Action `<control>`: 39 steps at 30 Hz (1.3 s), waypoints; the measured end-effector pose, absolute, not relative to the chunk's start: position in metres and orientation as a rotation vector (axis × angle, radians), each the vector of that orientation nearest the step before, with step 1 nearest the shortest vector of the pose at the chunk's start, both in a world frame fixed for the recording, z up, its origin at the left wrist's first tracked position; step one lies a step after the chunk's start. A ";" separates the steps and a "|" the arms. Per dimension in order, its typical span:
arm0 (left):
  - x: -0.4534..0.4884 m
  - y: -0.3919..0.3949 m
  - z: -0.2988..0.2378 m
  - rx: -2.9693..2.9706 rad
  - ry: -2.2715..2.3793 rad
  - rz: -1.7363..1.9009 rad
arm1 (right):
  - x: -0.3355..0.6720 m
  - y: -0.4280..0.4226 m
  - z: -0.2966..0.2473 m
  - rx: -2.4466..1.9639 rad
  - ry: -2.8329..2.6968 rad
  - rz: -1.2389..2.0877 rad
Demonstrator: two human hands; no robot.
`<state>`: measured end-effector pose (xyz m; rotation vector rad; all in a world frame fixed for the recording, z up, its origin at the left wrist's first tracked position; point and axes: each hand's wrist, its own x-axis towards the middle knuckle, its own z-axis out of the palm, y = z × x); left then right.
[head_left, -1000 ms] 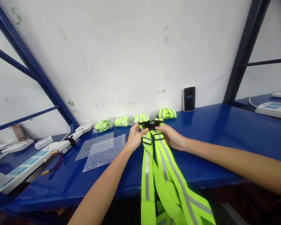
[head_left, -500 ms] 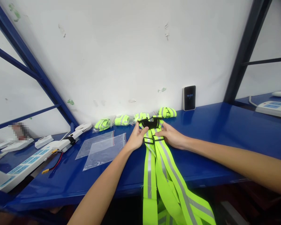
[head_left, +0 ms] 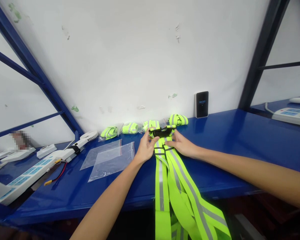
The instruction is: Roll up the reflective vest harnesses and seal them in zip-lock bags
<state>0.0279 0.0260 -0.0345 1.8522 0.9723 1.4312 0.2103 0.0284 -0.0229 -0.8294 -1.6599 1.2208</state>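
Both my hands grip the upper end of a neon-yellow reflective vest (head_left: 186, 173) made of straps with silver stripes. My left hand (head_left: 147, 147) pinches its left side, thumb on the front. On the other side my right hand (head_left: 181, 143) closes round the strap, its thumb near a black slider. Between the hands is a black buckle-like part (head_left: 162, 132), whose exact form I cannot make out. The straps run down over the shelf's front edge and out of view at the bottom.
Several rolled neon bundles (head_left: 130, 128) line the wall, some bagged. Clear zip bags (head_left: 112, 161) lie left of my hands on the blue shelf (head_left: 227, 150). Farther left are a power strip (head_left: 37, 171), a small fan (head_left: 89, 135) and a cable (head_left: 57, 175). A clock-display device (head_left: 201, 104) stands right.
The black part between my hands has tilted a little, and the hanging straps have shifted slightly right. Both hands keep their hold.
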 end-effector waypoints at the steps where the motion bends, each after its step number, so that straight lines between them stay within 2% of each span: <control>1: 0.028 0.026 -0.034 1.884 0.972 1.454 | 0.210 0.028 -0.022 -0.832 -1.652 1.215; 6: 0.029 0.024 -0.031 1.994 0.956 1.500 | 0.208 0.023 -0.019 -0.827 -1.485 1.412; 13: 0.020 0.029 -0.025 1.999 0.951 1.457 | 0.208 0.020 -0.013 -0.570 -1.251 1.826; 18: 0.018 0.029 -0.024 2.052 0.956 1.388 | 0.214 0.029 -0.011 -0.558 -1.071 1.947; 24: 0.025 0.011 -0.024 2.146 1.067 1.355 | 0.215 0.031 -0.009 -0.580 -1.089 1.815; 33: 0.035 0.016 -0.026 1.495 0.709 1.329 | 0.219 0.035 -0.004 -0.710 -1.248 1.604; 39: 0.033 0.024 -0.030 1.339 0.755 1.296 | 0.221 0.038 -0.008 -0.691 -1.518 1.222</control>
